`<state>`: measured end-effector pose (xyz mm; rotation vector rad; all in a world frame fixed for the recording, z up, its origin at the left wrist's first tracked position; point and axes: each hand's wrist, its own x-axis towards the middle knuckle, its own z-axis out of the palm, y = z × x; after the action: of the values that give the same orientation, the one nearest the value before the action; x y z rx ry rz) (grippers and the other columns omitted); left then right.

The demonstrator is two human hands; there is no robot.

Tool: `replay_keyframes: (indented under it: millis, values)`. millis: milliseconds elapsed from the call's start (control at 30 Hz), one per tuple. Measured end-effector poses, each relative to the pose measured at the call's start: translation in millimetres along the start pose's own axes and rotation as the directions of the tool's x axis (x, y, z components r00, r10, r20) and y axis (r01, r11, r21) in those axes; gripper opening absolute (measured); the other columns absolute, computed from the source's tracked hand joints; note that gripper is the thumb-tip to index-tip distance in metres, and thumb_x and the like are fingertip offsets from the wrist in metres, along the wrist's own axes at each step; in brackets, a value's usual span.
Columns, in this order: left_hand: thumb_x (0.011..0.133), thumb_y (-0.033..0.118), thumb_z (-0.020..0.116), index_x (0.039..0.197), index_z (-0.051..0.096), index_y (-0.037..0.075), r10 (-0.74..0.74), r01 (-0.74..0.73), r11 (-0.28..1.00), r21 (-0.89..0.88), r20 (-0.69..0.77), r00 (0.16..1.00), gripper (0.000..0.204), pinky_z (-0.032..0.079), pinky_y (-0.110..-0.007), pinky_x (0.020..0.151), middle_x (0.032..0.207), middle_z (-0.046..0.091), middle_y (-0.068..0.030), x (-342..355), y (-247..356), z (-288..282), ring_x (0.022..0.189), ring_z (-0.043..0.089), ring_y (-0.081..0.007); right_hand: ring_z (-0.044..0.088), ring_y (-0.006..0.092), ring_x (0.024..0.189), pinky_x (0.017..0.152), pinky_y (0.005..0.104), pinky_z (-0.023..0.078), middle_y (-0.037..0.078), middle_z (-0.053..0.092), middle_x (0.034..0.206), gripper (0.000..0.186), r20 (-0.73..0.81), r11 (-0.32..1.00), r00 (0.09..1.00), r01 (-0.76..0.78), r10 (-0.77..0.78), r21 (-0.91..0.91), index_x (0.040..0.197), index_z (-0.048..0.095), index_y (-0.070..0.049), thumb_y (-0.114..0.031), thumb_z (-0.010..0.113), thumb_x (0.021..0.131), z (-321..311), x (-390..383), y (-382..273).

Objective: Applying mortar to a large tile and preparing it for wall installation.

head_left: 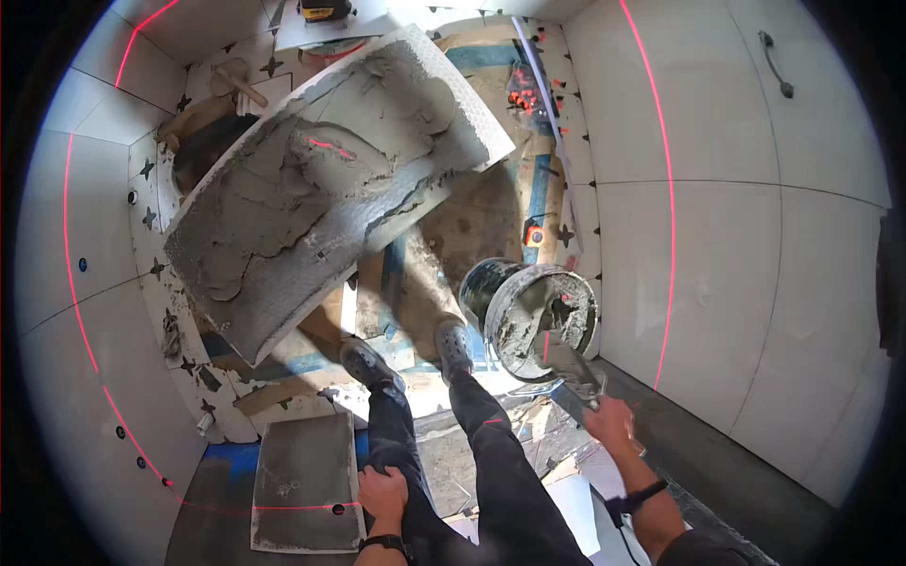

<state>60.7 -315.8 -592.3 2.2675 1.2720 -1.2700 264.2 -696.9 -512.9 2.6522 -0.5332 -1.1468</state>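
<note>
Grips trowel (573, 364) in right hand (612, 423), rests left hand (384, 491) on leg (390, 429), cannot tell if closed, with slab (483, 124) beyond coated, seemingly unsmoothed.

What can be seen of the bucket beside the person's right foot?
The bucket is round, with a dark outer wall and a pale, residue-smeared rim and inner wall. Thick, wet-looking grey mix lies inside, with red light falling there. Its mouth faces the camera; whether it leans is unclear. It stands near the right-hand tiled wall. The right hand holds a bladed tool overlapping the rim; contact cannot be confirmed.
</note>
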Motion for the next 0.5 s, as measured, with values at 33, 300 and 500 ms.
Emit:
replay_keyframes:
  millis: [33,300,500]
  values:
    - [0.088,0.034,0.06,0.105,0.065,-0.002,-0.004,0.004,1.0,0.015,0.0,1.0,0.041,0.053,-0.051,0.087,0.106,0.065,-0.0225,-2,6,-3,0.097,0.067,-0.0414,0.069,0.0467,0.09,0.084,0.0531,0.054,0.026,0.072,0.092,0.038,0.005,0.995,1.0,-0.009,0.009,0.102,0.094,0.073,-0.002,-0.036,0.067,0.078,23,10,-16]
    - [0.088,0.035,0.06,0.109,0.067,-0.002,-0.042,0.047,0.983,0.178,-0.033,0.999,0.043,0.053,-0.05,0.088,0.11,0.067,-0.0215,-11,34,-4,0.101,0.067,-0.0405,0.059,0.0168,0.049,0.043,0.0363,0.045,0.01,0.061,0.058,0.034,0.369,0.59,0.912,-0.203,-0.176,0.782,0.065,0.064,0.002,-0.025,0.078,0.081,84,66,-39]
    - [0.086,0.035,0.061,0.107,0.067,-0.002,0.074,-0.049,0.953,0.3,-0.072,0.995,0.043,0.054,-0.051,0.086,0.11,0.066,-0.021,-15,63,5,0.097,0.068,-0.0416,0.054,0.0156,0.047,0.041,0.031,0.04,0.006,0.059,0.06,0.029,0.568,0.048,0.763,-0.584,-0.307,0.81,0.071,0.062,-0.003,-0.02,0.073,0.091,90,85,-56]
